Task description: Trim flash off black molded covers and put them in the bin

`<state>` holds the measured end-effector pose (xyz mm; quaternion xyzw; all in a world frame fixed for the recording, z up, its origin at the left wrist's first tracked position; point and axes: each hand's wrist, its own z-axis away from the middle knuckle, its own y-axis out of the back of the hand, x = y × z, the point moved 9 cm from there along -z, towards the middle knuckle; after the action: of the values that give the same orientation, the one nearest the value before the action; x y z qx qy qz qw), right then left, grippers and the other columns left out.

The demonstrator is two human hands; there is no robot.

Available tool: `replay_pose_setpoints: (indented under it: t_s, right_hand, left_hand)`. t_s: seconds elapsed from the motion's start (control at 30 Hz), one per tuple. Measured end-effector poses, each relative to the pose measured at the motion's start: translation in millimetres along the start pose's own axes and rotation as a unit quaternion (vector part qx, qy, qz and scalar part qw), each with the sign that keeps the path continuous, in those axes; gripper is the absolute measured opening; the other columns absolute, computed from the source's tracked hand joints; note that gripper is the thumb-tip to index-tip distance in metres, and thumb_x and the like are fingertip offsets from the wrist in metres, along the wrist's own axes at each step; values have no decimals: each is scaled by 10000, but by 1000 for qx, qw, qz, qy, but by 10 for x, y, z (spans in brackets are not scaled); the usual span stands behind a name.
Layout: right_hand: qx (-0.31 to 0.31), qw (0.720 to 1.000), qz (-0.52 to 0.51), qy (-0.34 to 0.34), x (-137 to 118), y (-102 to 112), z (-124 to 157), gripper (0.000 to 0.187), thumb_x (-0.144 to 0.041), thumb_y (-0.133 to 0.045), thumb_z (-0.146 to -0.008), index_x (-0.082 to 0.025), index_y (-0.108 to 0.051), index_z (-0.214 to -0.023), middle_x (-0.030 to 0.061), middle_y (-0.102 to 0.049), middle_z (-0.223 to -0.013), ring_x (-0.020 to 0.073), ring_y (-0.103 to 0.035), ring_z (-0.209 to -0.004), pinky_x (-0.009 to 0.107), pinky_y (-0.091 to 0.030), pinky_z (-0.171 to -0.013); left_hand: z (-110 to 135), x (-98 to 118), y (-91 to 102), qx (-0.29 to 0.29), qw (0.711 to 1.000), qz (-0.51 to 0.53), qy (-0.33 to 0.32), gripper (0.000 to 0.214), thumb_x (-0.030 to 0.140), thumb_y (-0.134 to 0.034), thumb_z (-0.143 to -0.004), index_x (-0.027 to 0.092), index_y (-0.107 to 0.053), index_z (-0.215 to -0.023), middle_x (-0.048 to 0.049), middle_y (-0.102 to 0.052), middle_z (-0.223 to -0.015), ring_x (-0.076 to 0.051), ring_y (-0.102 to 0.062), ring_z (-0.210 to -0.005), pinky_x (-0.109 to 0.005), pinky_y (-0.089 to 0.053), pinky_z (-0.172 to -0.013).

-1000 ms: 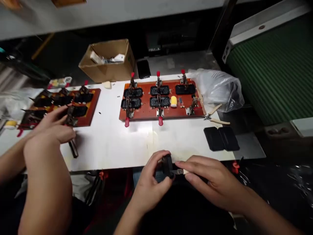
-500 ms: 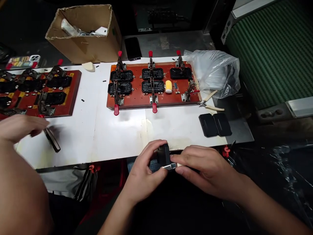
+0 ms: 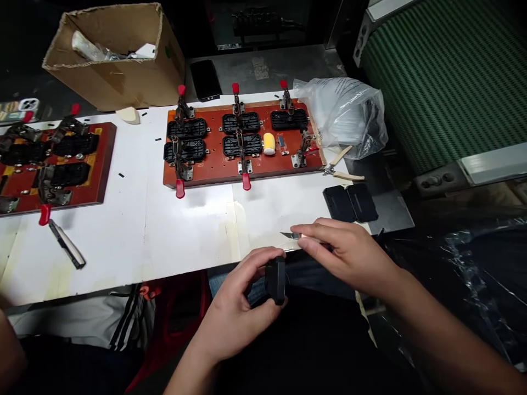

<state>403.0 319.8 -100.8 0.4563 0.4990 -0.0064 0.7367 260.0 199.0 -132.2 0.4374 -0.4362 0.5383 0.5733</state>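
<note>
My left hand [image 3: 239, 307] is closed round a small black plastic part [image 3: 275, 278], held just below the front edge of the white table [image 3: 181, 230]. My right hand [image 3: 349, 252] pinches a small knife whose metal blade [image 3: 290, 235] points left, a little above and to the right of the part. The blade is clear of the part. Two flat black parts [image 3: 349, 202] lie side by side on the table just beyond my right hand.
A red clamp fixture [image 3: 241, 140] with black parts and a yellow cylinder [image 3: 269, 144] lies mid-table. A second fixture [image 3: 53, 164] is at left, with a knife [image 3: 68, 247] lying below it. Pliers [image 3: 343, 173], a plastic bag [image 3: 343, 115] and a cardboard box [image 3: 111, 55] stand behind. A green belt [image 3: 444, 71] runs at right.
My right hand has lifted the blade away from the black part, up and to the right. The other person's hands at left have gone from view. The camera has tilted down.
</note>
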Motion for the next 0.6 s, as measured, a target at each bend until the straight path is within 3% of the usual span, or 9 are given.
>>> replay_pose_setpoints:
  t_s: [0.13,0.27,0.33,0.47,0.6]
  right_hand:
    - [-37,994,-98,-43,-5,-80,24,147,-391,-678,-1025,-254,-706,-1072,-39,-718,-975,102,-659,-868,202,-475,-755]
    - [-91,967,-223,-87,-41,-350,52,342,-494,-834,-877,-230,-615,-881,-74,-610,-779,91,-538,-682,197,-410,-586]
    - [-70,965,-231,-103,23,-401,3,360,-505,-808,-892,-223,-592,-837,-78,-568,-727,92,-491,-654,204,-379,-567]
    - [54,977,-145,-147,273,-251,-101,379,-474,-673,-991,-206,-518,-773,-72,-494,-675,95,-420,-635,234,-329,-589]
    - [0,967,-207,-150,263,-372,-85,395,-515,-627,-1015,-206,-521,-794,-65,-495,-704,101,-438,-662,238,-340,-611]
  left_hand:
    - [-15,-17,-8,7,1000,6,8,648,76,-715,-893,414,-579,-1429,-12,-570,-1485,-245,-596,-1368,-364,-491,-1171]
    - [-31,-54,-33,6,1000,4,10,636,115,-731,-904,430,-565,-1431,-9,-569,-1497,-247,-609,-1358,-377,-486,-1177]
    - [-31,-60,-44,9,1000,0,11,637,117,-736,-903,441,-567,-1425,5,-578,-1494,-229,-604,-1359,-353,-479,-1178]
    - [-27,-100,-103,-6,999,30,33,641,104,-739,-892,430,-584,-1421,10,-585,-1496,-214,-579,-1381,-312,-472,-1176]
    - [-46,-119,-97,2,997,57,42,607,135,-746,-906,418,-587,-1419,10,-602,-1472,-198,-589,-1365,-285,-477,-1163]
